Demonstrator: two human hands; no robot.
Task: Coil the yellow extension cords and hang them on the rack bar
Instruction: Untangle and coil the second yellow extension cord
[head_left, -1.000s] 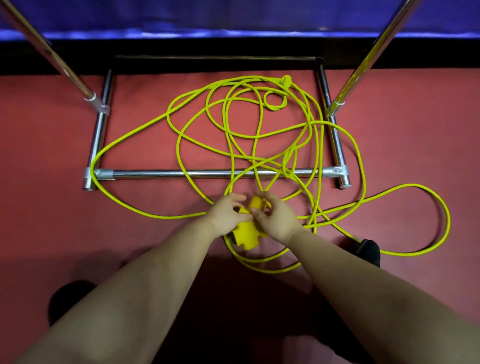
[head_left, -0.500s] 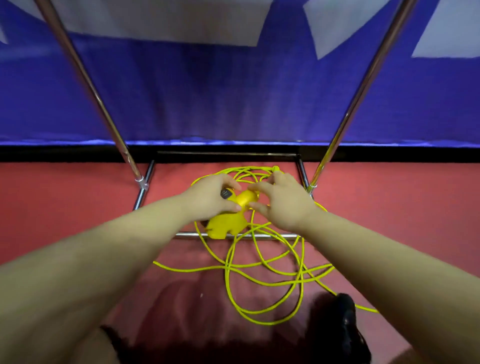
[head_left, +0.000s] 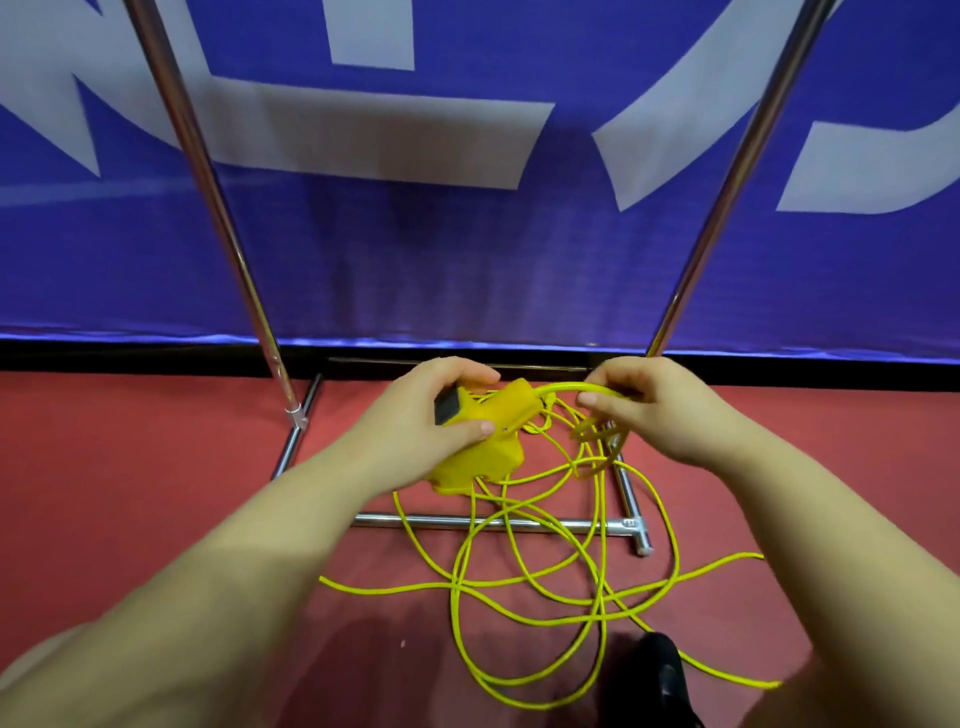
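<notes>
Head view: your left hand (head_left: 415, 421) grips the yellow socket block (head_left: 488, 441) above the floor; your right hand (head_left: 654, 410) pinches the cord (head_left: 576, 388) just beside it. Loose loops lie over the rack base (head_left: 498, 522).

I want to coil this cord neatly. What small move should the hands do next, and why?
Probably the right hand should slide along the yellow cord and bring a first loop to the left hand, which holds the yellow socket block; most of the cord lies tangled on the floor.

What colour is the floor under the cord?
Red; the floor shows best in the head view, beneath the yellow cord.
</notes>
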